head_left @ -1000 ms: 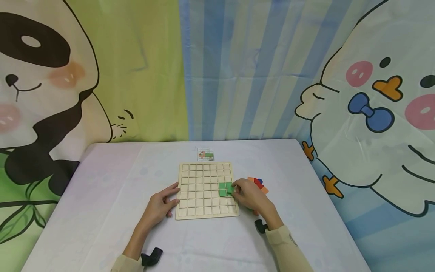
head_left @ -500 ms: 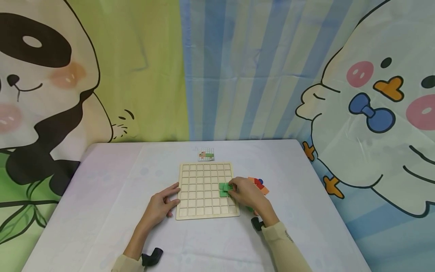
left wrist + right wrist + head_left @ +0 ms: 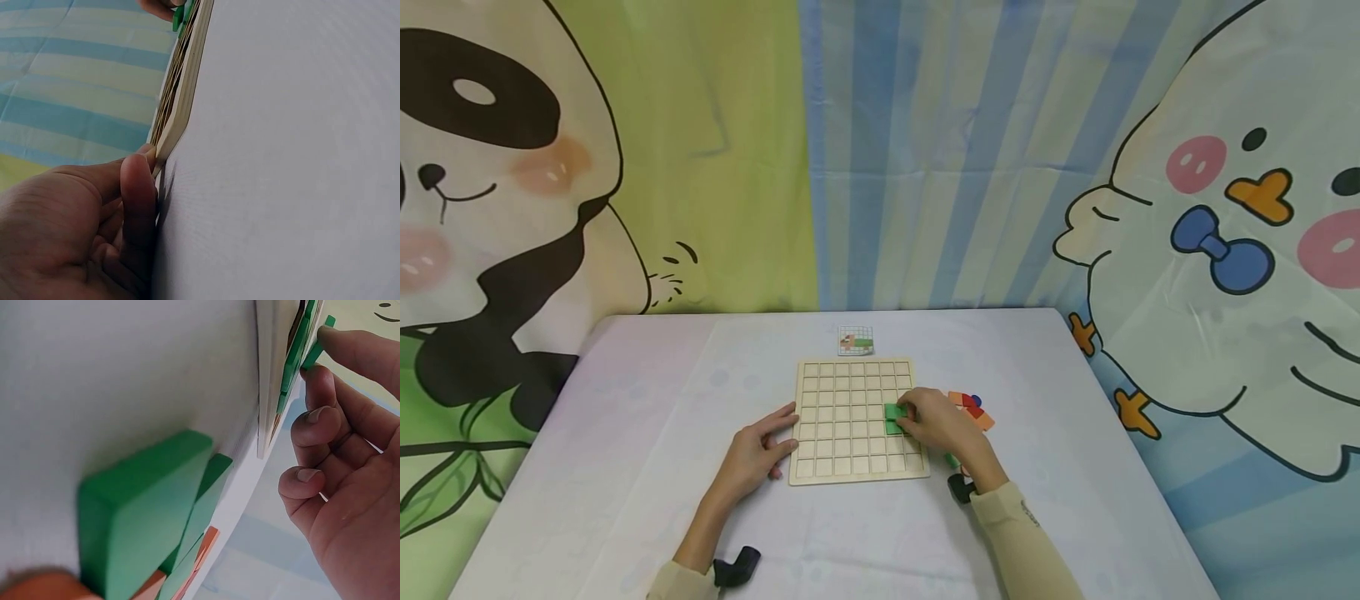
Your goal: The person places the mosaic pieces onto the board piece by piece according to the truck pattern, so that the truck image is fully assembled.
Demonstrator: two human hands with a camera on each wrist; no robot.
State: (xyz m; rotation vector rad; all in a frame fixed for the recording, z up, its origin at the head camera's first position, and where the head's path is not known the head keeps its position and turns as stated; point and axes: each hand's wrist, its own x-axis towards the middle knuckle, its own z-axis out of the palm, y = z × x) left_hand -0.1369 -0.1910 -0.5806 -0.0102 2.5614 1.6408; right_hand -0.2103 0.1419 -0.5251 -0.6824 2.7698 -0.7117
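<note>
A wooden grid board (image 3: 831,421) lies on the table with green square pieces (image 3: 892,427) in cells near its right side. The right hand (image 3: 943,425) is over those pieces; in the right wrist view the right hand (image 3: 350,444) pinches a green piece (image 3: 320,347) between thumb and index finger, tilted just above the board. At the board's left edge, the left hand (image 3: 748,457) touches the rim with its fingertips and thumb. In the left wrist view the left hand (image 3: 81,225) meets the board's corner (image 3: 172,134), its fingers partly hidden.
A small picture card (image 3: 855,341) lies behind the board. Orange pieces (image 3: 984,421), red pieces (image 3: 973,411) and a blue piece (image 3: 976,400) are to the board's right. Green pieces (image 3: 147,506) are close to the right wrist camera. A striped curtain (image 3: 925,150) hangs beyond the table.
The right hand has moved a little to the left over the green pieces, carrying the pinched green piece from the board's right edge. The left hand stays at the left edge.
</note>
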